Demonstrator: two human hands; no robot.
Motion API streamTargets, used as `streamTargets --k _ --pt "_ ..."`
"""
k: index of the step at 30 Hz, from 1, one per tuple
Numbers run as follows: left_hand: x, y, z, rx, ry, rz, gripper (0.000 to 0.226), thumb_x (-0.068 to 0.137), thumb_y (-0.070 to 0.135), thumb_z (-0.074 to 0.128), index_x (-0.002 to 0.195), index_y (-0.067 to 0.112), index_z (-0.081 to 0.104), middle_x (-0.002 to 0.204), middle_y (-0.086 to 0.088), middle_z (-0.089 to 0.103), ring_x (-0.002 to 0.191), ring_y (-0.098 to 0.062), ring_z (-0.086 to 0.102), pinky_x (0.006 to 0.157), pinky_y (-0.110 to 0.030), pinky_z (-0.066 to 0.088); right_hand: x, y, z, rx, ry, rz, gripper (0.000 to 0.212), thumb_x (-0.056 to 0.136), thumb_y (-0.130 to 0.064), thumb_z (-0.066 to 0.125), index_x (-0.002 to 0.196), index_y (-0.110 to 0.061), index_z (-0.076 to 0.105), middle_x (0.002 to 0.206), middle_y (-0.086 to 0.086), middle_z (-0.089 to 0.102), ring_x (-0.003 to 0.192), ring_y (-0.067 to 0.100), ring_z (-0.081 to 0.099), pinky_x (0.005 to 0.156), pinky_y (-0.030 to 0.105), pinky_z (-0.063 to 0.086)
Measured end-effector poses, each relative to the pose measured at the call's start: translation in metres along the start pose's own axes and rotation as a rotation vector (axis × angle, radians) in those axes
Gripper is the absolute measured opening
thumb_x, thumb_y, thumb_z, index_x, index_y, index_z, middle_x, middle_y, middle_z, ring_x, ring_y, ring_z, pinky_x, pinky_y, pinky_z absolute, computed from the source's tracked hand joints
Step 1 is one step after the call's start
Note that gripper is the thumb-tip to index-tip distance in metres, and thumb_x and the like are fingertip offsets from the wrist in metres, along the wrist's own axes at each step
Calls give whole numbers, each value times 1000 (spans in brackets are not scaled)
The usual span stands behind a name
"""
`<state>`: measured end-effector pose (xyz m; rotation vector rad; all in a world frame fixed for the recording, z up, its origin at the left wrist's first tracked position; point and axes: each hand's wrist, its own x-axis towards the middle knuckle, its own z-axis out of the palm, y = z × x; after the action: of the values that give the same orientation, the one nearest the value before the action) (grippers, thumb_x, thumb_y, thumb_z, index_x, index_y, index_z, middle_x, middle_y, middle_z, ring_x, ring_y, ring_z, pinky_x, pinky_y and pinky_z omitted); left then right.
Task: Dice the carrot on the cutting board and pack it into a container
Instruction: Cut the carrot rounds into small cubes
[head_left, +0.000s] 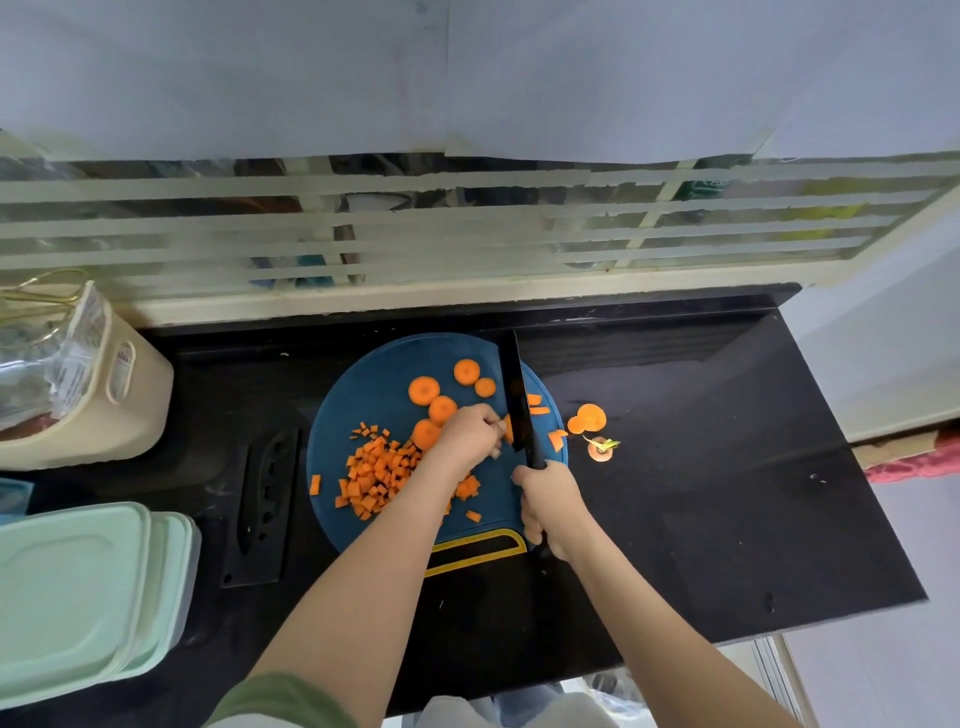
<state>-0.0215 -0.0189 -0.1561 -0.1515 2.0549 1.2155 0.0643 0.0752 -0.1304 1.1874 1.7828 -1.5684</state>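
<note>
The right grip (550, 501) is clenched round the black handle of the knife (514, 395), whose blade crosses the right side of the blue cutting board (363, 395). The left grip (470, 431) pinches what seems to be a carrot piece (507, 429) against the blade, though the fingers hide most of it. Round slices (441, 408) lie just behind, and diced carrot (379, 475) is heaped to the left. The mint-lidded container (78, 597) sits well apart at the left edge of the tabletop (701, 493).

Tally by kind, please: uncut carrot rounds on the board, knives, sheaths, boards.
Carrot rounds: 5
Knife: 1
Sheath: 1
Board: 1
Total: 8
</note>
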Motion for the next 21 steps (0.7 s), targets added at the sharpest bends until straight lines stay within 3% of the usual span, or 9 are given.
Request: streamTargets --k 4,7,9,11,13,15,18,21 --pt "-7 10 -2 96 -1 -97 24 93 3 46 74 12 56 71 -5 60 60 -16 52 64 -28 49 -14 0 -20 92 -121 -47 26 92 -8 48 70 -13 35 48 5 28 32 15 24 36 20 23" --pt "-13 21 -3 156 85 -103 24 95 9 43 83 3 62 94 -17 69 75 -25 58 68 -30 45 -21 3 -35 140 -243 -87 35 92 -9 47 61 -14 32 48 5 26 34 16 21 39 21 18" --pt "-23 34 -3 16 145 -70 37 102 24 36 88 2 63 91 -14 67 73 -23 57 67 -30 44 -26 3 -46 224 -375 -102 38 94 -11 49 59 -14 35 49 4 27 35 14 22 41 24 15" --pt "-33 45 -3 -337 72 -122 48 104 38 27 89 9 62 83 -6 63 69 -16 55 63 -26 43 -25 5 -53 309 -503 -96 39 96 -13 50 59 -13 38 47 3 29 33 12 23 42 25 12" --pt "-44 52 -4 -723 -108 -160 56 102 50 21 105 12 61 99 -6 64 91 -19 60 74 -29 48 -31 5 -56 371 -592 -74 38 95 -14 50 59 -13 37 45 0 30 31 10 24 40 23 10" --pt "-48 52 -7 -937 -242 -181 63 99 58 16 120 14 56 116 -9 61 110 -25 56 83 -37 48 -32 4 -57 393 -641 -53 37 95 -16 50 60 -14 36 44 -1 29 31 9 23 39 22 10" --pt "-51 51 -9 -958 -242 -184 59 100 55 22 126 14 56 123 -10 60 107 -24 57 83 -38 48 -34 5 -56 436 -680 -23 36 92 -18 52 59 -12 38 43 -2 31 29 9 25 37 21 12" --pt "-56 50 -11 -894 -197 -202 47 101 47 35 119 13 61 113 -8 64 99 -21 60 80 -35 49 -34 6 -55 484 -676 -22 33 87 -19 55 60 -11 40 42 -1 32 28 9 26 37 20 12"
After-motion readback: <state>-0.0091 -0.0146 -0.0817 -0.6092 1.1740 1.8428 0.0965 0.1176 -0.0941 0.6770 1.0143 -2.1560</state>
